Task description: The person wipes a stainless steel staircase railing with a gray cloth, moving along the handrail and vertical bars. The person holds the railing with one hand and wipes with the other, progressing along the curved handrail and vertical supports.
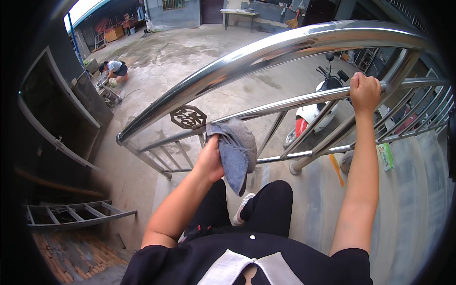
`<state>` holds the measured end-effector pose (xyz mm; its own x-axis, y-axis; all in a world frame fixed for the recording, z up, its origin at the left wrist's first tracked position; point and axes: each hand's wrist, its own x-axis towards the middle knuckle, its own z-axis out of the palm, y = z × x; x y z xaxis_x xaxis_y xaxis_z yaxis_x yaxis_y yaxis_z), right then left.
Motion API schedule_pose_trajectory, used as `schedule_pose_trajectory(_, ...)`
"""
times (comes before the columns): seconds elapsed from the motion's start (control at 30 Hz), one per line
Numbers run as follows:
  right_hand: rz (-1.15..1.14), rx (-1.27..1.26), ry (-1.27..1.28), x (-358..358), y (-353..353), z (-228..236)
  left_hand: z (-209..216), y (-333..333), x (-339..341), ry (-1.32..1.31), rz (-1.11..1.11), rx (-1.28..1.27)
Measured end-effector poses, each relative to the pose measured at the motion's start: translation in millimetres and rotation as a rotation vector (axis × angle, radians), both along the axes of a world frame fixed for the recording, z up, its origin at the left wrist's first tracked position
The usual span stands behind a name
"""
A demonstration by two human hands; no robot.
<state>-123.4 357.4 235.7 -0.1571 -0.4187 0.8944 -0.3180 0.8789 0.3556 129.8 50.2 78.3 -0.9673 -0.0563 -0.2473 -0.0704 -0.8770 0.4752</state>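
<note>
A: Head view, item one: our left hand [209, 159], closed on a grey cloth [236, 151]. Where do we log the cloth?

B: Bunched against the middle rail [289, 101] of the steel railing, just right of the ornamental medallion [188, 117], its loose end hanging below the hand.

A: Item two: our right hand [365, 91]?

B: Fingers wrapped tight around that same middle rail, further right and higher, close to the upright post [332, 142]. The two hands are well apart.

A: Long axis of the rail?

B: It runs from lower left to upper right, under the broad top handrail [266, 52]. The left hand with the cloth is nearer the low end; the unwiped stretch, as we judge it, lies between the hands.

A: Beyond the railing?

B: A white and red scooter [313, 111] on the concrete yard; a person crouching [114, 70] far off at left.
</note>
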Motion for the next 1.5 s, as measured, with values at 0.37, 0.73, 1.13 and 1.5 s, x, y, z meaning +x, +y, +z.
schedule_pose_trajectory(0.37,0.122,-0.115,0.047,-10,-5,-3,-12,-112,-8,0.742,0.901,-1.431)
schedule_pose_trajectory(0.73,0.095,-0.225,0.099,-10,2,-8,156,-5,-132,0.732,0.932,-2.542)
schedule_pose_trajectory(1.13,0.160,-0.174,0.076,-11,8,-8,234,88,-169,0.613,0.979,-2.398)
schedule_pose_trajectory(1.5,0.086,-0.164,-0.046,-6,7,-8,188,-11,-165,0.523,0.726,-2.279)
